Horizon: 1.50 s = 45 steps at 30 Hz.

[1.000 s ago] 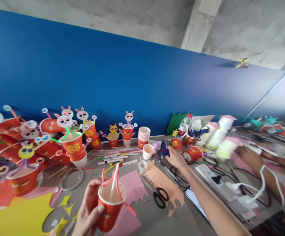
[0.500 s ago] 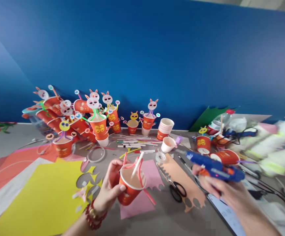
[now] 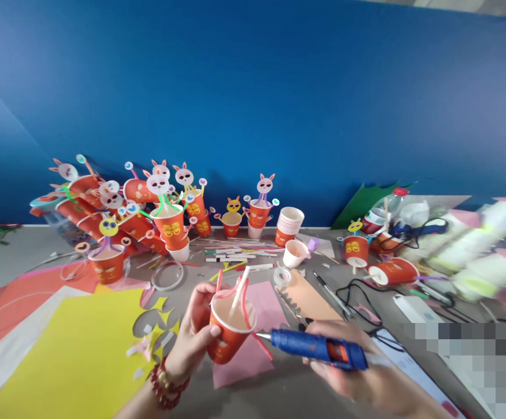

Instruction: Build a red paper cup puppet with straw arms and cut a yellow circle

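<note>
My left hand (image 3: 198, 329), with a red bead bracelet at the wrist, is wrapped round a red paper cup (image 3: 229, 343). Pink straws (image 3: 247, 305) are bent over the cup's rim, and a white stick (image 3: 239, 291) leans inside it. One pink piece sticks out low on the cup's right side. My right hand (image 3: 344, 372) grips a blue glue gun (image 3: 318, 349) that points left. Its metal nozzle is close to the cup's right side, near the rim; whether it touches, I cannot tell. Pink paper (image 3: 265, 302) lies beneath and behind the cup.
Finished cup figures with rabbit faces (image 3: 169, 227) crowd the back left. A stack of paper cups (image 3: 289, 224) stands at the back middle. Yellow paper (image 3: 73, 355) covers the left front. Orange paper (image 3: 309, 297), black cables (image 3: 361, 297) and a phone (image 3: 392, 349) lie at right.
My right hand has brought the glue gun left and down, so its nozzle is now beside the cup. My left hand still holds the cup in nearly the same place.
</note>
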Tool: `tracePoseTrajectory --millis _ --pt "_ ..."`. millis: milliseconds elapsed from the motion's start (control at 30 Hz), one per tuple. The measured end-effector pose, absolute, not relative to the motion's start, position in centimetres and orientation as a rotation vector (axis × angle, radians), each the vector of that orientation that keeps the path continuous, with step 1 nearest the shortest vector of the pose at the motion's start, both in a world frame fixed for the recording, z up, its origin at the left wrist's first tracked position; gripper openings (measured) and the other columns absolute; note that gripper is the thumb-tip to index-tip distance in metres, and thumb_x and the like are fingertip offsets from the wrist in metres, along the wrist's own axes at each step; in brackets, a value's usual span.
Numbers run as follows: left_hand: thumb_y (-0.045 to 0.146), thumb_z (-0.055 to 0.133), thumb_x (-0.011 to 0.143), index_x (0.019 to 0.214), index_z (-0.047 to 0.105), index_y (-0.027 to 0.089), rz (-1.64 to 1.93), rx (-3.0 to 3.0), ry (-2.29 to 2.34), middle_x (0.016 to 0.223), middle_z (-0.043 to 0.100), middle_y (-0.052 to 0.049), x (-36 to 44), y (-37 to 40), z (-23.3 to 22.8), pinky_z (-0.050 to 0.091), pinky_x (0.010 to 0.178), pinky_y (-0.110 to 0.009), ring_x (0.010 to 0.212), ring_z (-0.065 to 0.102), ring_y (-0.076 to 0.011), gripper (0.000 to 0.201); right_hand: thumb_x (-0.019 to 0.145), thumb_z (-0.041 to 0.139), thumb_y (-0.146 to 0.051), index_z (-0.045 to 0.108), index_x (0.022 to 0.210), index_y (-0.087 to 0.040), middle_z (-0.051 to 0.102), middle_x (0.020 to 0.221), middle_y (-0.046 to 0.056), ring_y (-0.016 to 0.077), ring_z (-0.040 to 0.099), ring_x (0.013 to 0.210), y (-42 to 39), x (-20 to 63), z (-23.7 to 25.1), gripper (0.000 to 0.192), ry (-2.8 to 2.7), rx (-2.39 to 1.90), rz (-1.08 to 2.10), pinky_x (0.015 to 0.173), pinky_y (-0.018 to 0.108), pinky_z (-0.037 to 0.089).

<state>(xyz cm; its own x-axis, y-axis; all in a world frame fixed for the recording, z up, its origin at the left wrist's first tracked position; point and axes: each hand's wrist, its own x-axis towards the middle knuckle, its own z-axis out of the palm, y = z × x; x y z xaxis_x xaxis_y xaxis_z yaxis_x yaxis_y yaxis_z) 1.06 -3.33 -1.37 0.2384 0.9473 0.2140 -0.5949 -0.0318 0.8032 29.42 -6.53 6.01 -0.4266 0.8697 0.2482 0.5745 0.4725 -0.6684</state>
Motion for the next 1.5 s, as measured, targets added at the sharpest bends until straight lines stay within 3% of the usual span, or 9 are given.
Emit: tracePoseTrajectory --millis 100,333,767,1167,1500 --pt "0.036 0.078 0.075 0.116 0.05 0.028 1.308 0.959 0.462 0.125 0.057 -0.007 1.04 -3.31 -1.43 0.049 0.091 -0.039 0.112 0.058 -0.0304 0.05 0.079 0.059 -0.021 0.053 0.068 -0.022 0.058 0.059 -0.005 0.0117 0.054 0.051 -6.53 28.97 5.53 0.012 -2.179 -1.224 0.865 0.052 0.021 0.04" --pt "0.036 0.078 0.075 0.115 0.05 0.028 1.31 0.956 0.449 0.121 0.059 -0.007 1.11 -3.1 -1.25 0.051 0.083 -0.033 0.106 0.061 -0.0278 0.049 0.082 0.056 -0.035 0.046 0.067 -0.02 0.05 0.059 -0.002 0.0132 0.045 0.054 -6.35 29.02 5.28 0.023 -2.105 -1.227 0.943 0.053 0.024 0.036" --pt "0.034 0.079 0.074 0.114 0.051 0.027 1.313 0.939 0.464 0.125 0.058 -0.008 1.08 -3.2 -1.24 0.05 0.089 -0.038 0.113 0.059 -0.0314 0.05 0.089 0.049 -0.054 0.043 0.066 -0.02 0.045 0.061 -0.002 0.0124 0.04 0.056 -5.97 28.81 5.22 0.041 -2.116 -1.172 1.062 0.054 0.026 0.029" --pt "0.037 0.078 0.075 0.115 0.05 0.028 1.306 0.952 0.465 0.125 0.058 -0.007 1.06 -3.36 -1.27 0.047 0.096 -0.042 0.118 0.056 -0.0321 0.05 0.089 0.05 -0.044 0.039 0.066 -0.021 0.043 0.061 -0.003 0.0125 0.04 0.056 -6.02 28.8 5.33 0.035 -2.125 -1.196 1.035 0.054 0.026 0.028" --pt "0.037 0.078 0.075 0.115 0.051 0.027 1.311 0.939 0.478 0.128 0.056 -0.009 1.05 -3.31 -1.34 0.048 0.096 -0.044 0.116 0.058 -0.0327 0.05 0.089 0.048 -0.054 0.041 0.066 -0.02 0.042 0.061 -0.003 0.0121 0.039 0.055 -5.99 28.81 5.35 0.041 -2.132 -1.172 1.023 0.054 0.026 0.028"
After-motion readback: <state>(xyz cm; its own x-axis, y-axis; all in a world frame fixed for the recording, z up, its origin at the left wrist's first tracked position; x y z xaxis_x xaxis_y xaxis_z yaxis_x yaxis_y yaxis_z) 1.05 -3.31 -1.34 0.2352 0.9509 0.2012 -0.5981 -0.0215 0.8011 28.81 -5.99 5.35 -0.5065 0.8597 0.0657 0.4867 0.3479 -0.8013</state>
